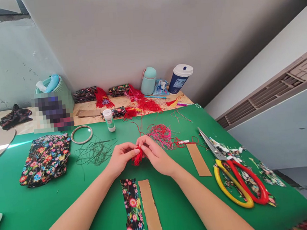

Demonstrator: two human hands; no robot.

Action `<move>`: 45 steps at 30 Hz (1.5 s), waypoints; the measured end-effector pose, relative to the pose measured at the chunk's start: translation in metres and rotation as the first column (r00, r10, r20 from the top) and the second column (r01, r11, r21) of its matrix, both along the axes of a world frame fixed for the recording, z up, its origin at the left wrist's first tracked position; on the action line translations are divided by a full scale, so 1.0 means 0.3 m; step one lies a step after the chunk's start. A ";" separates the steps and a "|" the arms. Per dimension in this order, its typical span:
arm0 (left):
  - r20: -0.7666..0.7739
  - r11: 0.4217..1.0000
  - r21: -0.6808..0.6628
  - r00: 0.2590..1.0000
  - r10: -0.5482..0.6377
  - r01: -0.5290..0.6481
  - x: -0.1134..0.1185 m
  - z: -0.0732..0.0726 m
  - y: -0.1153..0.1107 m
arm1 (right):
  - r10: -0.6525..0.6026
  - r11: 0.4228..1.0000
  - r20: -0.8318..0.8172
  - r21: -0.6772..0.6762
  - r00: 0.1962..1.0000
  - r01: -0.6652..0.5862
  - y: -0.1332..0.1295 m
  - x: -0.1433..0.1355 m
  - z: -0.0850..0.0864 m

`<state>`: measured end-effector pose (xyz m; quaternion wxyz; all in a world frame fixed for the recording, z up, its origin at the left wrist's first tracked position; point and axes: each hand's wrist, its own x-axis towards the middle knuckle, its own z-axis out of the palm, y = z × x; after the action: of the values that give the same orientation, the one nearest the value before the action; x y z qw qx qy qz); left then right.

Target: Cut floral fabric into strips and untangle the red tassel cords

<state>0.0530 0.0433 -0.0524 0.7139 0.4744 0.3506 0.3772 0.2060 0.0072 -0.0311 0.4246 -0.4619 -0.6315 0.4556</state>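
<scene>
Between my two hands a small red tassel (137,159) hangs, its threads pointing down over the green mat (97,207). My left hand (123,157) pinches it from the left, thumb and fingers together. From the other side my right hand (155,155) pinches the tassel's upper part; the exact grip is partly hidden by the fingers. Just below lie a floral fabric strip (133,211) and a brown card strip (151,207) with fabric edging. Pink and red cords (161,136) lie beyond my right hand, and dark green threads (96,152) beyond my left.
Large scissors (226,166) lie at right, blades half over fabric scraps (270,174), beside another brown card (199,159). Folded floral fabric (46,159), a ring (81,134) and a white glue stick (109,120) sit left. Behind stand a bottle (148,82) and paper cup (179,80).
</scene>
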 end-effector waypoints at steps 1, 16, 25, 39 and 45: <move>0.004 1.000 -0.001 1.000 -0.010 0.010 -0.001 0.000 0.001 | 0.011 1.000 0.014 0.010 1.000 -0.011 -0.001 0.002 0.004; 0.110 0.961 -0.040 0.957 -0.269 0.275 -0.023 -0.015 -0.005 | 0.282 0.940 0.233 0.126 0.931 -0.316 -0.010 0.072 0.071; -0.028 0.998 0.055 1.000 -0.003 0.004 0.007 0.029 -0.006 | 0.051 0.999 0.111 -0.013 0.993 -0.049 0.012 0.063 0.025; -0.204 0.926 0.348 0.952 0.228 -0.147 0.016 -0.004 -0.015 | -0.185 0.965 -0.133 -0.212 0.974 0.154 0.026 -0.002 -0.039; -0.207 0.928 0.342 0.952 0.225 -0.145 0.017 -0.005 -0.015 | -0.159 0.973 -0.154 -0.190 0.975 0.129 0.013 -0.017 -0.053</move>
<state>0.0582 0.0389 -0.0540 0.5393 0.5919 0.4121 0.4346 0.2009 0.0111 -0.0471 0.4652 -0.5026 -0.5149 0.5156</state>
